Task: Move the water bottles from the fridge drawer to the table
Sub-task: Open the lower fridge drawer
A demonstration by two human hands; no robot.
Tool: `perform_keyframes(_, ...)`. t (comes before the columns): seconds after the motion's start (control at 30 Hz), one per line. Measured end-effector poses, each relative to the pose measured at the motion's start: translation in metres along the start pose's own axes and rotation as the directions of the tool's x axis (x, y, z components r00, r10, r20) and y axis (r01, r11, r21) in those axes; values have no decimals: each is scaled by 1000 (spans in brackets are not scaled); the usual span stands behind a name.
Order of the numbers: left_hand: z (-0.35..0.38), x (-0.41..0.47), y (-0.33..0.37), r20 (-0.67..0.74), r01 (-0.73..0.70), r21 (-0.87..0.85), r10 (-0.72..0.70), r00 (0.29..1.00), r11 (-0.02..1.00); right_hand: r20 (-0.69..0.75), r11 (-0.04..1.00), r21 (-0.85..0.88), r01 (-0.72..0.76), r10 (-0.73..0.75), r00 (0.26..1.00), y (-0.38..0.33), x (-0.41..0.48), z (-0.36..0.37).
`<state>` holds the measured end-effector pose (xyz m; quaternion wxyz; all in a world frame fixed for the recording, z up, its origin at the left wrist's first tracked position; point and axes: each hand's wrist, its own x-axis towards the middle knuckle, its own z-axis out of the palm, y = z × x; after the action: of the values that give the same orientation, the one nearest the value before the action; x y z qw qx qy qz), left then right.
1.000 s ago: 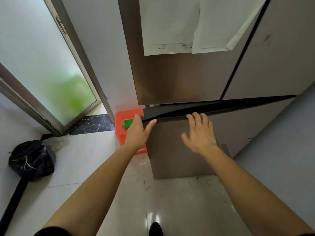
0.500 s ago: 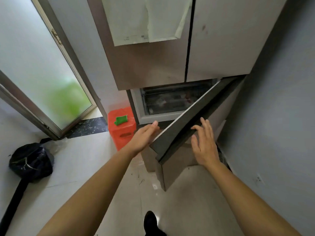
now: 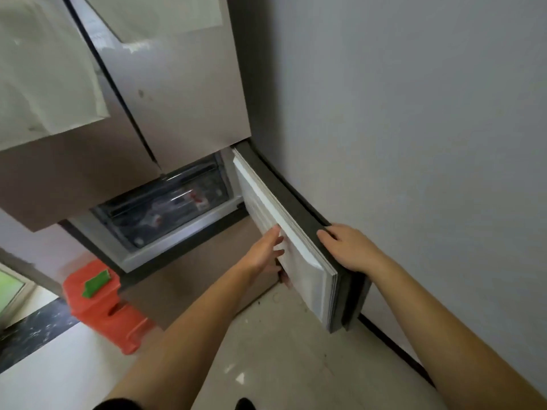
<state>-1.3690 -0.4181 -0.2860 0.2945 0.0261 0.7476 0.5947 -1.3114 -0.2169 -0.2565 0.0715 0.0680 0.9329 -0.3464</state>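
Water bottles (image 3: 189, 199) showed only as blurred clear shapes with red labels behind the see-through plastic front of the fridge drawer (image 3: 154, 214), up and left of both hands. Which way their long axes ran could not be told. Largest was the smooth grey painted wall (image 3: 414, 113), right of the grip. Next came the tall brushed-metal fridge (image 3: 183, 93) above it, with white paper sheets (image 3: 44, 84) stuck to its doors. Glossy pale floor tiles (image 3: 281, 365) lay beneath the arms. The flat rectangular lower fridge door (image 3: 299, 255), ribbed white plastic inside with a dark rubbery rim, stood swung out close along the wall. A red moulded plastic stool (image 3: 103, 309) sat down-left of the grip. The right hand (image 3: 352, 250) grasped the door's top edge, fingers hooked over the rim. The left hand (image 3: 263, 250) lay unclenched, straight fingers touching the white inner face. A small green block (image 3: 96, 284) rested on the stool.
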Motion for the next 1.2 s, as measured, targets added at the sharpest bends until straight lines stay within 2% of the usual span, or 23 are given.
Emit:
perform_keyframes(0.1,26,27,16,58,-55,30,53,997,998,-218,942,-292,-166,103,971,25,9,-15)
perform_keyframes(0.2,33,62,34,-5,-58,-69,58,998,996,-380,862,-454,-225,41,924,50,18,-22)
perform_keyframes(0.27,34,83,46,-25,-34,-154,31,999,988,-371,820,-527,-222,13,928,62,25,-32)
perform_keyframes(0.37,38,103,50,52,-5,-187,15,999,982,-338,732,-642,-230,0,941,79,42,-51)
perform_keyframes(0.5,36,118,46,95,-18,-88,26,995,996,-388,690,-649,-320,61,919,85,57,-56)
perform_keyframes(0.63,19,122,58,46,-46,62,43,998,997,-460,691,-600,-403,115,881,74,67,-49)
perform_keyframes(0.7,6,117,63,2,-77,113,78,997,991,-458,748,-563,-351,71,886,68,71,-45)
perform_keyframes(0.77,-10,105,61,-59,-95,170,106,993,981,-412,787,-570,-236,-26,911,59,80,-40)
perform_keyframes(0.9,-56,74,27,-221,-121,404,225,949,907,-300,781,-625,-13,-225,927,19,117,-11)
perform_keyframes(1.0,-104,54,-8,-348,6,613,263,900,790,-150,722,-673,161,-346,926,-14,142,26)
perform_keyframes(1.1,-154,34,-33,-464,166,660,223,858,733,12,709,-638,302,-383,924,-48,163,71)
perform_keyframes(1.2,-199,18,-53,-536,286,675,186,824,680,98,758,-531,379,-389,916,-85,181,115)
